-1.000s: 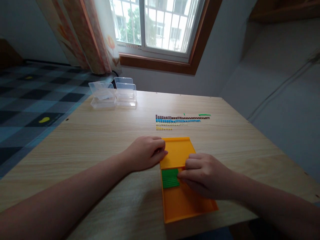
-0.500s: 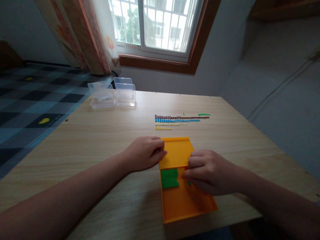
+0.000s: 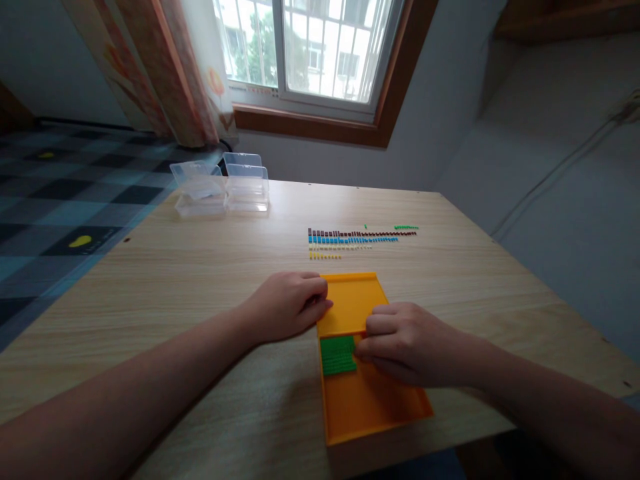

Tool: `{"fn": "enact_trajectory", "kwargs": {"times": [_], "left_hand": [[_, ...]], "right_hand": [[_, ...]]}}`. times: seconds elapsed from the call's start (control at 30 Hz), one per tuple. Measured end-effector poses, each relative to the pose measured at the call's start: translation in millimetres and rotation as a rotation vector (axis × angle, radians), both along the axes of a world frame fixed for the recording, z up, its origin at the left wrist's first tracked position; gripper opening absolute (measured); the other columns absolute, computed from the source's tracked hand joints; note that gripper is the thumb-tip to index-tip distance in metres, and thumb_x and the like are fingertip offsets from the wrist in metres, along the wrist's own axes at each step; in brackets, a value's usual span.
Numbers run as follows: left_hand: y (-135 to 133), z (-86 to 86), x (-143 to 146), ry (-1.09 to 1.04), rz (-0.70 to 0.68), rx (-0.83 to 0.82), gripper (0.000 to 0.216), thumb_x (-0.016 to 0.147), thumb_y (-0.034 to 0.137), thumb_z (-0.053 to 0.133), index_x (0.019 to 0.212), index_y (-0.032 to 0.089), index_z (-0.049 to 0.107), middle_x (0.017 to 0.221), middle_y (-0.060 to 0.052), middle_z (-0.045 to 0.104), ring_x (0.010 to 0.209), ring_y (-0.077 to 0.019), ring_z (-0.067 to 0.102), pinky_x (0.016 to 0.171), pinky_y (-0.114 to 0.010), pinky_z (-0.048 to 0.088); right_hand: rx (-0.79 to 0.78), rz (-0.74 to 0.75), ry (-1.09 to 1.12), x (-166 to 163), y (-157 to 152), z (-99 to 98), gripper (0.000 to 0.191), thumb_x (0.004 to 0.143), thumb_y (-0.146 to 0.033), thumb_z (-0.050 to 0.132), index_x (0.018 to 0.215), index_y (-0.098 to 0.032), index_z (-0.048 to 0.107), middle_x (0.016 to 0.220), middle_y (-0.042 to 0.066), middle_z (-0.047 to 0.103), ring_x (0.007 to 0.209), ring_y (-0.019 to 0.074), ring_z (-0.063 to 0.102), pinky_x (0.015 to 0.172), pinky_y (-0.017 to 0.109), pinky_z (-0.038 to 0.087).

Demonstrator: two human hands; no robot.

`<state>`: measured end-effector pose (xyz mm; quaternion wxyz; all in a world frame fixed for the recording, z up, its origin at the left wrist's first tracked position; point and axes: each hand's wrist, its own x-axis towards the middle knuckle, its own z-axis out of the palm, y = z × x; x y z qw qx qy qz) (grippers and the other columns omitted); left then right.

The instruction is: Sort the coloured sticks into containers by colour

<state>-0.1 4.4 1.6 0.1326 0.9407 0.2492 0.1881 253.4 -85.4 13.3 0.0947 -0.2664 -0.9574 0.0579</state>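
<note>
One green patch (image 3: 338, 355): narrow ribbed pieces, packed side by side, lay in the far left corner of the near compartment of the orange tray.
Orange tray (image 3: 375, 417): rested near the close edge of the counter (image 3: 150, 287), its flat panel (image 3: 347, 300) at the far end, the compartment at the near end.
Right hand (image 3: 400, 343): reached over the tray's right side, thumb and fingers drawn narrowly together, tips just beside the right edge of the patch; whether they pinched a piece, I could not tell.
Left hand (image 3: 293, 303): curled at the left edge of the panel, thumb near the bent fingers; whether it gripped the rim, I could not tell.
Coloured rows: beyond the tray ran a yellow row (image 3: 325, 257), then a cream row (image 3: 340, 247), a blue row (image 3: 340, 240) and a dark brown row (image 3: 350, 234), lined up at their left ends.
Green bits (image 3: 406, 227): clustered behind the brown row's right end, with a single one farther left.
Clear boxes (image 3: 247, 193): stood open at the far left of the counter, near the checked bed (image 3: 100, 173).
Window (image 3: 330, 47): rose behind, beside a patterned curtain (image 3: 145, 60).
</note>
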Motion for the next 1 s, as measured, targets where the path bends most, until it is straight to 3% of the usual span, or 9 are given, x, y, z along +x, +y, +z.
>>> {"fn": "enact_trajectory", "kwargs": {"times": [1.0], "left_hand": [[0.5, -0.9, -0.1, 0.009, 0.004, 0.004, 0.023, 0.097, 0.030, 0.054, 0.076, 0.020, 0.055, 0.077, -0.001, 0.063, 0.065, -0.0155, 0.055, 0.059, -0.027, 0.037]], "right_hand": [[0.020, -0.063, 0.056, 2.8, -0.4, -6.5, 0.032, 0.108, -0.026, 0.043, 0.089, -0.018, 0.068, 0.077, 0.002, 0.058, 0.067, 0.0151, 0.043, 0.063, 0.031, 0.028]]}}
